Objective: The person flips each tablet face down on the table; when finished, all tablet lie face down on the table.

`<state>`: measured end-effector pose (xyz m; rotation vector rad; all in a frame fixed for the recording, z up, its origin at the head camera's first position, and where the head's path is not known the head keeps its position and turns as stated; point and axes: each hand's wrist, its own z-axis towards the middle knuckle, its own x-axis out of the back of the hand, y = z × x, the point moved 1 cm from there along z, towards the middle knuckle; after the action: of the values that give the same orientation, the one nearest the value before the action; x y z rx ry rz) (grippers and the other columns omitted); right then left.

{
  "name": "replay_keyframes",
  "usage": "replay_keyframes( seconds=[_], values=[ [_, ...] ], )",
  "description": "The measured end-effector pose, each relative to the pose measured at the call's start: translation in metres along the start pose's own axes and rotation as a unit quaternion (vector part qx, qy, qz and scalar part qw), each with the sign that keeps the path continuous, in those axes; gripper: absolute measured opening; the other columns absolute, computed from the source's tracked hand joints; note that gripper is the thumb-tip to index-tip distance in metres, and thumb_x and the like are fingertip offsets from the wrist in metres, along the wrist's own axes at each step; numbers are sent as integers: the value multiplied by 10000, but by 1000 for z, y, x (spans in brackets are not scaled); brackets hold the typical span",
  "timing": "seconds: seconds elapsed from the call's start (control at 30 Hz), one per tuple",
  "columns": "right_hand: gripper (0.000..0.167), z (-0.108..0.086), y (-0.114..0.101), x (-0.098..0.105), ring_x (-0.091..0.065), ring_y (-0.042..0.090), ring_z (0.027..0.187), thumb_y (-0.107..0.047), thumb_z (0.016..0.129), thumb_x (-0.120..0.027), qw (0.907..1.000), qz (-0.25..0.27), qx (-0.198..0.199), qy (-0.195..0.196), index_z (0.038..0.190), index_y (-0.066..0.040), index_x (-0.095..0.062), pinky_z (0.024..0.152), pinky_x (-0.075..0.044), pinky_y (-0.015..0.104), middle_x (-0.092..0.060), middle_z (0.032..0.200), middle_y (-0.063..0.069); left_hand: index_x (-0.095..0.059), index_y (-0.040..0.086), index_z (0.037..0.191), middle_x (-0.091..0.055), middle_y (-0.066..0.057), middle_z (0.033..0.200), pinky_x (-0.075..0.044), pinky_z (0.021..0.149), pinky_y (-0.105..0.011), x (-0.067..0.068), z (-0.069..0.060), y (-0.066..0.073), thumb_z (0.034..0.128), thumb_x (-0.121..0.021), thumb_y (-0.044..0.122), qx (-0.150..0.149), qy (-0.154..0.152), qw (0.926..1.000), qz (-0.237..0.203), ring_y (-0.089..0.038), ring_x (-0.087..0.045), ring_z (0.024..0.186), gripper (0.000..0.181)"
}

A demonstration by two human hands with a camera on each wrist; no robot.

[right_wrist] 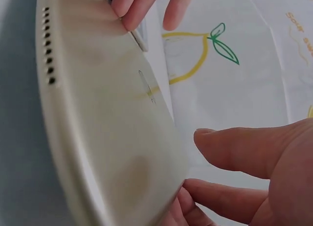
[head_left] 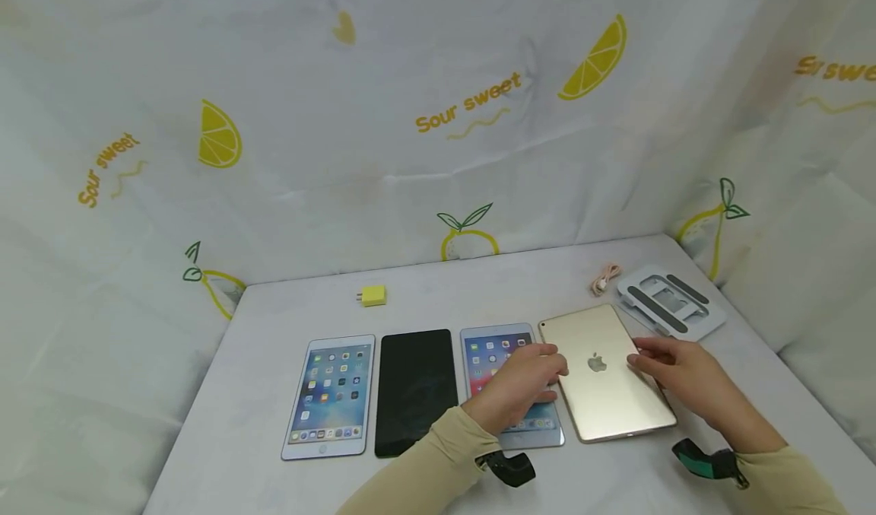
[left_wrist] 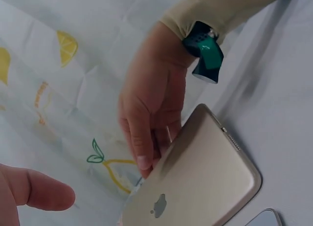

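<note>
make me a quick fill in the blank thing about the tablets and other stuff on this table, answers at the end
1. The gold tablet shows its ____, with a logo, to the head camera.
2. The charger plug is coloured ____.
3. Counting from the left in the head view, the dark-screened tablet is number ____ of four.
4. The person's hand nearer the folded stand is the ____ one.

Missing words: back; yellow; two; right
</note>
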<state>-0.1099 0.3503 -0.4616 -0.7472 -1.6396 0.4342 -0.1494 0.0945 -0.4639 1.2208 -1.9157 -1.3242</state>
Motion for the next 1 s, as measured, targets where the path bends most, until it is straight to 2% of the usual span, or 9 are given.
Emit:
replay_keyframes(
  seconds=[0.17, 0.43, 0.73, 1.0],
  values=[
    [655, 1, 4, -4, -648, 533, 1232, -380, 1097, -615, 9998, -194, -30, 34, 1449, 168, -549, 911, -646, 518, -615, 1399, 414, -578, -2, 1505, -591, -139, 1526, -532, 1159, -565, -1, -1, 0, 962, -655, 151, 2, 10, 10000, -7, -346, -626, 1325, 569],
    [701, 5, 4, -6, -649, 529, 1218, -440, 1101, -589, 9996, -234, -164, -10, 1438, 174, -557, 920, -638, 543, -610, 1404, 414, -594, 6, 1496, -602, -126, 1514, -534, 1156, -564, 0, -2, 1, 971, -653, 163, -46, 43, 10000, 63, -332, -633, 1300, 550],
    [743, 7, 4, -9, -592, 576, 1299, -478, 1100, -563, 9988, -303, -352, -159, 1434, 185, -552, 1007, -587, 633, -566, 1459, 423, -594, -9, 1491, -621, -141, 1492, -483, 1202, -568, 2, -2, 0, 967, -652, 150, -127, -43, 9999, 75, -345, -660, 1304, 551],
    [762, 7, 1, -11, -602, 574, 1272, -498, 1099, -549, 9982, -414, -415, -146, 1426, 190, -552, 990, -602, 623, -564, 1452, 428, -605, -8, 1481, -616, -154, 1507, -482, 1207, -569, 2, -3, 0, 949, -658, 132, -112, 4, 9999, 124, -360, -663, 1320, 553]
  ],
)
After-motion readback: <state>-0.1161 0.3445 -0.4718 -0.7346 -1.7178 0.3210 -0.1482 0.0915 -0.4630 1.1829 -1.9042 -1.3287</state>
